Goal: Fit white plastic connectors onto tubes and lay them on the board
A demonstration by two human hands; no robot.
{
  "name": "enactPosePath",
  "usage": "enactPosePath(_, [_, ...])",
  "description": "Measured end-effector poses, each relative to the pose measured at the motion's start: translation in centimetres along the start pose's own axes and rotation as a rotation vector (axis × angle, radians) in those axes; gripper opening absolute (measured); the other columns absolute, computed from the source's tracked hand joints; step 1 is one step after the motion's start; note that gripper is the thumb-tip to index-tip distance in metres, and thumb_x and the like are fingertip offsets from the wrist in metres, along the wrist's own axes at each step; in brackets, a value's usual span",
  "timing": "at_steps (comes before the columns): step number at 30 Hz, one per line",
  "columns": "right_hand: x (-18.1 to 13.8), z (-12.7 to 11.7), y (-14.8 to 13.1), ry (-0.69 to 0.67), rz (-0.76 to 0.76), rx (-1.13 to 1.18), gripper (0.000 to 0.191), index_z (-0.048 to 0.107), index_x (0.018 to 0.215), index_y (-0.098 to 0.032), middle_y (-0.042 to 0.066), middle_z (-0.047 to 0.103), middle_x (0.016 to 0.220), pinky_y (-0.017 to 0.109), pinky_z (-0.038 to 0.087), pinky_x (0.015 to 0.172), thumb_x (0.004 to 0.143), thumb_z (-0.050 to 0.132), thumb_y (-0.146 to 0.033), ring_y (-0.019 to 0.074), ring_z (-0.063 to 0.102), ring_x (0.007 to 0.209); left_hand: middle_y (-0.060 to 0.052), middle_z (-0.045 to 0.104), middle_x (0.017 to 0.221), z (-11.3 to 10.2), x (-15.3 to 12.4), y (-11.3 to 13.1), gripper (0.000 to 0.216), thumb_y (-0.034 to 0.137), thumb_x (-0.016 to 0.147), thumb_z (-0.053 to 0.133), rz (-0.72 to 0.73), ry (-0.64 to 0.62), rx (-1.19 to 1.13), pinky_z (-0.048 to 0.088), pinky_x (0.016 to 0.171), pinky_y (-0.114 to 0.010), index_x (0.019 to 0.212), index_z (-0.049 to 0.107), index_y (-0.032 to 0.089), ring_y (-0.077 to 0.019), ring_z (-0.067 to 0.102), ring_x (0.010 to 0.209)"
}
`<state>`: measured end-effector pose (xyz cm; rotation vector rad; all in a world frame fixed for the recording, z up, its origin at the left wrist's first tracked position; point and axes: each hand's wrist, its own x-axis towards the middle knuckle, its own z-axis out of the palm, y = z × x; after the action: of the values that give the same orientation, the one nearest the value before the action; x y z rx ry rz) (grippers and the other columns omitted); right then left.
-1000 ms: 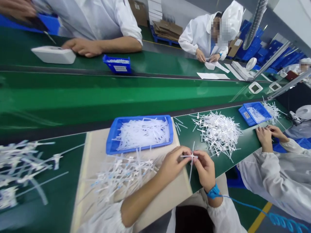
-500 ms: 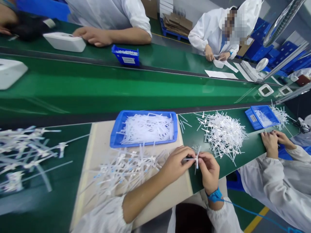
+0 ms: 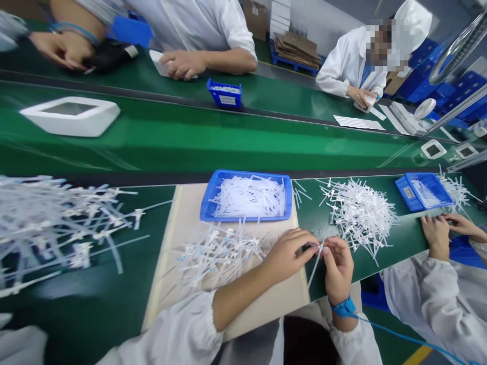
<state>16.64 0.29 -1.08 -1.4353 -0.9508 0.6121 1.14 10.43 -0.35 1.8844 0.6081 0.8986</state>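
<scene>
My left hand (image 3: 287,253) and my right hand (image 3: 338,261) meet over the edge of a beige board (image 3: 182,228), both pinched on one thin white plastic piece (image 3: 315,256) whose tail hangs down between them. A blue strap (image 3: 343,307) with a coiled cord wraps my right wrist. Left of my hands lies a loose heap of white pieces with blue dots (image 3: 218,251). A blue tray (image 3: 205,210) of clear strips sits just beyond. A pile of white cross-shaped pieces (image 3: 361,213) lies to the right.
A green conveyor belt (image 3: 228,139) carries a white housing (image 3: 70,115). A neighbour's hands (image 3: 443,233) rest at the right by another blue tray (image 3: 422,190). More white pieces (image 3: 49,223) lie at the left. People in white coats work across the belt.
The view has shifted so everything sits further right. My hands have turned the white piece: its tail now hangs down and left. The white housing has travelled along the belt.
</scene>
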Motion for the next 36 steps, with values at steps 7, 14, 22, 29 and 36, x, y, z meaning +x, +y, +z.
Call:
enactPosePath(7, [0.3, -0.3, -0.6, -0.094, -0.082, -0.090, 0.010, 0.084, 0.102, -0.023, 0.007, 0.077, 0.097, 0.037, 0.058, 0.085, 0.102, 0.075, -0.026, 0.0232, 0.072, 0.093, -0.002, 0.080, 0.093, 0.0, -0.1, -0.3, 0.021, 0.030, 0.109, 0.063, 0.004, 0.046, 0.013, 0.051, 0.089, -0.034, 0.096, 0.077, 0.022, -0.0190, 0.071, 0.088])
enactPosePath(14, [0.7, -0.5, -0.4, -0.117, -0.009, -0.112, 0.013, 0.083, 0.102, -0.022, 0.006, 0.078, 0.092, 0.038, 0.058, 0.086, 0.102, 0.075, -0.032, 0.0241, 0.072, 0.091, -0.003, 0.082, 0.097, 0.1, -0.2, -0.5, 0.026, 0.032, 0.112, 0.060, 0.004, 0.034, 0.070, 0.053, 0.094, -0.037, 0.099, 0.081, 0.023, -0.0202, 0.072, 0.093])
enactPosePath(22, [0.2, -1.3, 0.9, -0.084, 0.098, 0.053, 0.034, 0.080, 0.120, -0.018, 0.011, 0.079, 0.102, 0.041, 0.061, 0.081, 0.104, 0.068, -0.046, 0.0261, 0.073, 0.085, -0.010, 0.070, 0.123, 0.4, -0.8, -0.3, 0.027, 0.034, 0.113, 0.056, 0.132, -0.008, 0.245, 0.055, 0.096, -0.036, 0.123, 0.079, 0.023, -0.0222, 0.070, 0.103])
enactPosePath(29, [0.6, -0.9, 0.2, -0.001, 0.158, 0.297, 0.029, 0.076, 0.108, -0.020, 0.009, 0.076, 0.096, 0.036, 0.057, 0.071, 0.105, 0.066, -0.047, 0.0230, 0.072, 0.079, -0.012, 0.066, 0.124, -0.1, -0.8, 0.3, 0.029, 0.040, 0.114, 0.054, 0.198, -0.018, 0.258, 0.057, 0.099, -0.037, 0.127, 0.072, 0.021, -0.0233, 0.069, 0.107])
enactPosePath(36, [0.9, -0.7, 0.7, 0.075, 0.167, 0.279, 0.022, 0.075, 0.108, -0.020, 0.007, 0.077, 0.100, 0.033, 0.058, 0.073, 0.095, 0.081, -0.038, 0.0188, 0.072, 0.079, -0.010, 0.075, 0.109, 0.4, -2.9, 2.9, 0.024, 0.033, 0.113, 0.049, 0.450, -0.141, 0.265, 0.057, 0.093, -0.038, 0.113, 0.071, 0.023, -0.0230, 0.069, 0.097])
